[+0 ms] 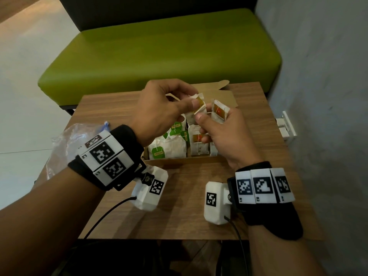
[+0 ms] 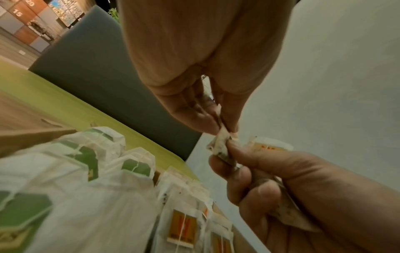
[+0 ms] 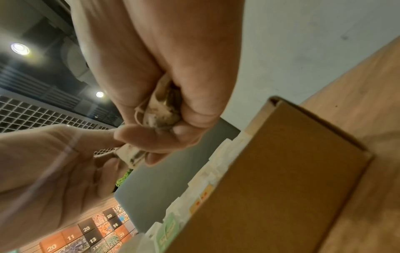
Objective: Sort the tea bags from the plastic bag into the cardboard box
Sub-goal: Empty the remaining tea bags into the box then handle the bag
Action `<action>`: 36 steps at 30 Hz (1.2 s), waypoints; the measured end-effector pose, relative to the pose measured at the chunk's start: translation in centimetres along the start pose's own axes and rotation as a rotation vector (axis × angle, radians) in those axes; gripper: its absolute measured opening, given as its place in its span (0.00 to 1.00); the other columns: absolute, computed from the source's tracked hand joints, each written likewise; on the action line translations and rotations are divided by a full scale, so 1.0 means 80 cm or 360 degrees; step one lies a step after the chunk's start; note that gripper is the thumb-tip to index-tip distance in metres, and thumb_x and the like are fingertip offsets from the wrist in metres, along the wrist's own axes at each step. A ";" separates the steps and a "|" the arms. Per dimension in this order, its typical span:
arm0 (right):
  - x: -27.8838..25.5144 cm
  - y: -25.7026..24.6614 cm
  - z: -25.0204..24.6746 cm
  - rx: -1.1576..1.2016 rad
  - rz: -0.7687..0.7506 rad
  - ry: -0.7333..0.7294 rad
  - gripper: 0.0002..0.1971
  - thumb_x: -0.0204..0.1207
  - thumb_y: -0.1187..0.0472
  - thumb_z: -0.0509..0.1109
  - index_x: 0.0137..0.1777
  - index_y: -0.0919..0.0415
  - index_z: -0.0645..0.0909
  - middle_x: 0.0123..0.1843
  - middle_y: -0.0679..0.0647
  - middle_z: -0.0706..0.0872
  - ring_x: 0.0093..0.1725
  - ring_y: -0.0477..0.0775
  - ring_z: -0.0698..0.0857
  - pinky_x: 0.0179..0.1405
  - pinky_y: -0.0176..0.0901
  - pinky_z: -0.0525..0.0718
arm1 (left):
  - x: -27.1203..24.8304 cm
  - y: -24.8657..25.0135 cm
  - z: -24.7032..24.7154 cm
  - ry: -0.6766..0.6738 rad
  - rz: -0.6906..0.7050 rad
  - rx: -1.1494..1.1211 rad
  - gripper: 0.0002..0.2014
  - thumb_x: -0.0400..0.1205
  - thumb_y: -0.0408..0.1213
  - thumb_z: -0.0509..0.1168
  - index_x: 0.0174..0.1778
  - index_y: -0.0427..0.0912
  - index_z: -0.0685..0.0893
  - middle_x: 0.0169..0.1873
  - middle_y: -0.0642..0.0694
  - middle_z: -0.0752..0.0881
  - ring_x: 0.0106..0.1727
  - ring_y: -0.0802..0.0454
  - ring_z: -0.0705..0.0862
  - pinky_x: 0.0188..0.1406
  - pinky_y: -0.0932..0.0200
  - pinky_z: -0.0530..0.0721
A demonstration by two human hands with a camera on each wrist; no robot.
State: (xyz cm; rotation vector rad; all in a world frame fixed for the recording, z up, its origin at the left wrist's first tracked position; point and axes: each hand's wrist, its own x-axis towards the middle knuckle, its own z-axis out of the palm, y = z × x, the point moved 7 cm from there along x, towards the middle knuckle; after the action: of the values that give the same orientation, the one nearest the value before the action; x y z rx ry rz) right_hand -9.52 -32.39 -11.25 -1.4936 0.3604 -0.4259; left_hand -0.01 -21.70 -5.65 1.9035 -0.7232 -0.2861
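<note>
Paper tea bag (image 1: 196, 111) pinched between left hand (image 1: 159, 108) and right hand (image 1: 225, 134) above cardboard box (image 1: 179, 161); right hand also grips second tea bag (image 1: 219, 112).

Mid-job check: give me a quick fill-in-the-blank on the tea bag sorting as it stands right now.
1. The left hand and right hand hold tea bags above the open cardboard ____.
2. In the box, green-tagged tea bags fill the ____ side.
3. The plastic bag lies to the ____ of the box.

Missing words: box; left; left
</note>
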 end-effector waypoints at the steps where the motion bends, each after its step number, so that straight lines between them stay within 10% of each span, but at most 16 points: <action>1: 0.001 0.002 0.000 0.0011 0.0011 0.0002 0.08 0.82 0.65 0.73 0.46 0.49 0.86 0.36 0.45 0.89 0.34 0.42 0.84 0.28 0.36 0.83 | 0.000 -0.001 0.001 -0.0011 -0.0015 -0.0006 0.08 0.76 0.36 0.78 0.50 0.43 0.90 0.40 0.44 0.88 0.36 0.49 0.87 0.32 0.58 0.87; 11: -0.005 0.016 -0.037 -0.0109 0.0207 0.0193 0.03 0.82 0.56 0.73 0.53 0.52 0.87 0.44 0.51 0.90 0.33 0.42 0.83 0.26 0.34 0.79 | -0.009 -0.020 0.015 -0.0309 -0.0117 0.0176 0.05 0.78 0.37 0.75 0.47 0.42 0.90 0.39 0.40 0.91 0.37 0.50 0.91 0.36 0.55 0.89; 18: -0.005 0.027 -0.050 0.0370 0.0437 0.0421 0.21 0.86 0.42 0.63 0.59 0.61 0.83 0.47 0.55 0.87 0.32 0.43 0.79 0.21 0.34 0.76 | -0.020 -0.043 0.057 -0.0752 -0.0200 0.0668 0.04 0.78 0.40 0.75 0.45 0.45 0.90 0.34 0.49 0.91 0.37 0.48 0.90 0.36 0.57 0.90; 22: -0.004 0.027 -0.033 0.0570 0.0500 0.0311 0.21 0.87 0.41 0.61 0.62 0.59 0.81 0.50 0.55 0.85 0.34 0.45 0.81 0.24 0.38 0.80 | -0.015 -0.045 0.060 -0.0617 0.0011 0.1118 0.03 0.79 0.45 0.75 0.43 0.51 0.89 0.37 0.56 0.86 0.38 0.59 0.82 0.33 0.68 0.75; 28: -0.005 0.029 -0.016 0.0725 0.0576 0.0169 0.22 0.87 0.37 0.55 0.59 0.54 0.80 0.56 0.57 0.83 0.41 0.49 0.84 0.29 0.44 0.86 | -0.017 -0.049 0.059 -0.0499 0.0063 0.1331 0.06 0.80 0.48 0.71 0.49 0.52 0.88 0.43 0.53 0.88 0.45 0.51 0.85 0.44 0.49 0.87; 36: -0.008 0.026 -0.013 0.0887 0.0606 0.0114 0.31 0.87 0.36 0.49 0.67 0.61 0.80 0.58 0.60 0.85 0.43 0.52 0.87 0.32 0.45 0.90 | -0.025 -0.026 0.047 -0.0278 0.0246 0.1428 0.15 0.80 0.53 0.67 0.57 0.49 0.85 0.51 0.50 0.84 0.48 0.49 0.83 0.43 0.50 0.85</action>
State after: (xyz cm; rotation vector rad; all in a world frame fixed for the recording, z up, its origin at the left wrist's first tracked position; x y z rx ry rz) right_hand -10.47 -32.97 -13.38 -0.8445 0.5225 -0.2454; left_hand -2.69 -22.72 -9.41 2.6572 -1.2499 -0.0132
